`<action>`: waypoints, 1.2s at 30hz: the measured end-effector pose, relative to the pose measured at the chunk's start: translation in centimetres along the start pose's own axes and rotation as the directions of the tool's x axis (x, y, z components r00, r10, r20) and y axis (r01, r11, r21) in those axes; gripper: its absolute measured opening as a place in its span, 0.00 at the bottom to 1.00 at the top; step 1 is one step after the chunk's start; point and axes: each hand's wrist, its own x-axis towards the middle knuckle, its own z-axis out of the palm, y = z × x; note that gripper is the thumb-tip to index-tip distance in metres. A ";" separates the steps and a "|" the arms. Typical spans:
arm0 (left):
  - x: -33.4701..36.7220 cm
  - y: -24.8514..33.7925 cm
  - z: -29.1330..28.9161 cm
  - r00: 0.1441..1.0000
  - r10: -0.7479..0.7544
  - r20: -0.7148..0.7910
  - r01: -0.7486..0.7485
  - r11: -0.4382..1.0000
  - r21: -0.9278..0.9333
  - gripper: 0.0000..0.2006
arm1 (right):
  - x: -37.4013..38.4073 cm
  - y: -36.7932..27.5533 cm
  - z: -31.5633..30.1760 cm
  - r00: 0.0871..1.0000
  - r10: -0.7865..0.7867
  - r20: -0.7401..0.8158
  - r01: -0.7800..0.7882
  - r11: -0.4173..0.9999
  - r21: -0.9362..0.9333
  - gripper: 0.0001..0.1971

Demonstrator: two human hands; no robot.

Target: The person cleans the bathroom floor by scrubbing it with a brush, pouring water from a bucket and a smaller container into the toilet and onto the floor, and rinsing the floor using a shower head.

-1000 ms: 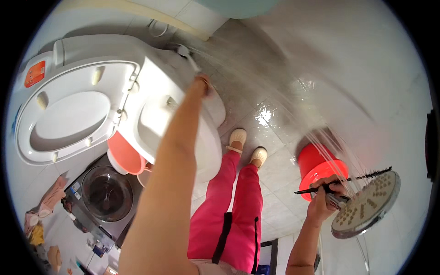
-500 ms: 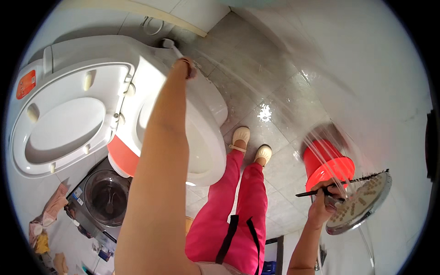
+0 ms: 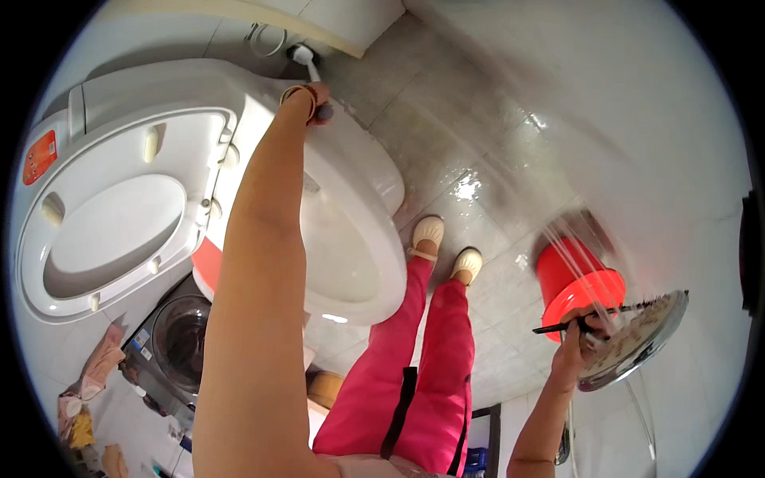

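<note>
My left hand (image 3: 317, 97) is closed round the handle of a toilet brush (image 3: 313, 72). Its white head points away from me, beside the far side of the toilet (image 3: 382, 263) near the wall. The toilet's lid (image 3: 119, 219) and seat are raised. My right hand (image 3: 572, 342), at the lower right, grips a large round shower head (image 3: 637, 350) with water streaming from it. A slim black bristled brush (image 3: 550, 328) is in the same hand, lying across the shower head. Part of the right hand's grip is hidden by the spray.
A red bucket (image 3: 575, 271) stands on the wet grey tile floor (image 3: 446, 119) by the right wall. At the left is a dark washing machine (image 3: 179, 342), with cloths (image 3: 100, 366) beyond it. My legs and pale shoes (image 3: 429, 231) are between toilet and bucket.
My left hand has moved a little farther away with the toilet brush, and its grey handle end now shows. The right hand still holds the running shower head; the whole view has shifted slightly.
</note>
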 end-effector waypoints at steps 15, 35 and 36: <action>-9.7 -1.1 -2.1 0.984 0.088 -0.157 -0.039 0.955 0.293 0.10 | 2.0 -7.1 1.4 0.993 0.110 0.039 -0.116 0.908 0.402 0.15; -12.4 -0.3 -4.5 0.820 0.353 -0.451 0.403 0.204 0.892 0.11 | -0.2 -8.2 2.1 0.993 0.108 0.052 -0.120 0.894 0.432 0.17; -12.4 -0.7 -4.3 0.803 0.391 -0.449 0.359 0.284 0.889 0.11 | -0.2 -8.1 2.3 0.996 0.090 0.013 -0.085 0.880 0.467 0.17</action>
